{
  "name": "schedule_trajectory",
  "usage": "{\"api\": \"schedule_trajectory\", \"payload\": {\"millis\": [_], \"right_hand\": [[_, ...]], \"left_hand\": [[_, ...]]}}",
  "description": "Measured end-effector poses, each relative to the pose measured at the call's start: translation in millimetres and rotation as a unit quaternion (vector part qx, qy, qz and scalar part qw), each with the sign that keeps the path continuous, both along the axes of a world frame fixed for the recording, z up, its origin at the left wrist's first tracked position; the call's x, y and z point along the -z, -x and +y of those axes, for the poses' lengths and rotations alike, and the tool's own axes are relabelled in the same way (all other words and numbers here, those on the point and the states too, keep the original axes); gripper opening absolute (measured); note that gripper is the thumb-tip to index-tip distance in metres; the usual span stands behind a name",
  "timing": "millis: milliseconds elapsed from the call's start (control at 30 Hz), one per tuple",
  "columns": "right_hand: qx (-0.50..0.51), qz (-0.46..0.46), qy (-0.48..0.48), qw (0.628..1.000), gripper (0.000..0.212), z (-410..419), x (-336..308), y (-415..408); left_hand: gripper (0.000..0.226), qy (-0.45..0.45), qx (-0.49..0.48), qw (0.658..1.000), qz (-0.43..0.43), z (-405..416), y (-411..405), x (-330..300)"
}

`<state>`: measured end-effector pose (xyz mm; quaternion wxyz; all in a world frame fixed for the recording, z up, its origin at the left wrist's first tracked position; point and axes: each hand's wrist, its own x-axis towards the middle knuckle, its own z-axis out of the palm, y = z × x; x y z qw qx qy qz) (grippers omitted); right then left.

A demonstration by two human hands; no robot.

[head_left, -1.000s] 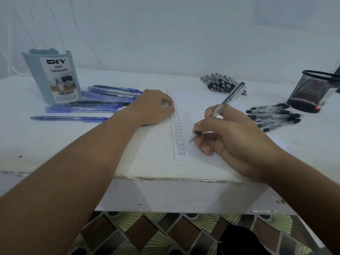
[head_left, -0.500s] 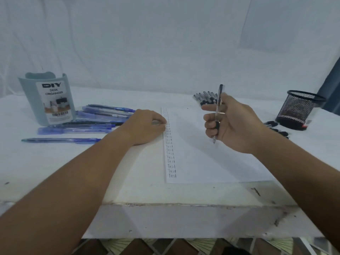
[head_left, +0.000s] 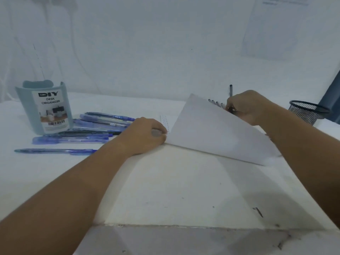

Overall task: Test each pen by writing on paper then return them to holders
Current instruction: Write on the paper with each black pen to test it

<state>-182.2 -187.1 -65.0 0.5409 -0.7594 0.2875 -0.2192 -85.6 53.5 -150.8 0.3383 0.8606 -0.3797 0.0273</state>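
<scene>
Both grips busy: left hand [head_left: 147, 134] pinches the lifted paper [head_left: 211, 131] edge, right hand [head_left: 246, 107] holds a pen [head_left: 230, 91].

Soft, dim, bluish light fills the whole view, with no hard glare. The white bench [head_left: 165, 181] shows faint, wide shadows under both forearms and beneath the lifted paper [head_left: 211, 133]. Everything looks slightly hazy and low in contrast. Wide-angle distortion bends the edges, and the forearms near the bottom corners look stretched and blurred.
</scene>
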Motion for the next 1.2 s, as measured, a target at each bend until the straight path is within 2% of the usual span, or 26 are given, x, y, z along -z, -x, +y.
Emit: {"api": "schedule_trajectory", "payload": {"millis": [167,367,500,700,800,1000,1067,1200], "right_hand": [[0.02,0.116,0.165,0.979,0.011,-41,0,-25],[0.106,0.157,0.304,0.933,0.02,-64,4,-58],[0.1,0.174,0.348,0.916,0.027,-67,9,-71],[0.05,0.182,0.372,0.909,0.016,-62,18,-75],[0.036,0.174,0.36,0.916,0.031,-64,18,-71],[0.031,0.132,0.303,0.943,0.016,-59,10,-40],[0.006,0.151,0.325,0.933,0.016,-54,10,-24],[-0.068,0.255,0.416,0.87,0.014,-40,12,10]], "left_hand": [[0.019,0.005,0.02,1.0,0.02,-1,-3,0],[0.018,0.015,0.029,0.999,0.033,-1,-6,0],[0.015,0.021,0.03,0.998,0.041,-1,-5,0],[0.016,0.017,0.032,0.998,0.043,-1,-4,-1],[0.015,0.017,0.031,0.998,0.043,-2,-5,0],[0.016,0.014,0.031,0.999,0.036,-2,-5,0],[0.019,0.01,0.028,0.999,0.038,-2,-4,0],[0.024,-0.008,0.027,0.999,0.037,-1,2,-3]]}}
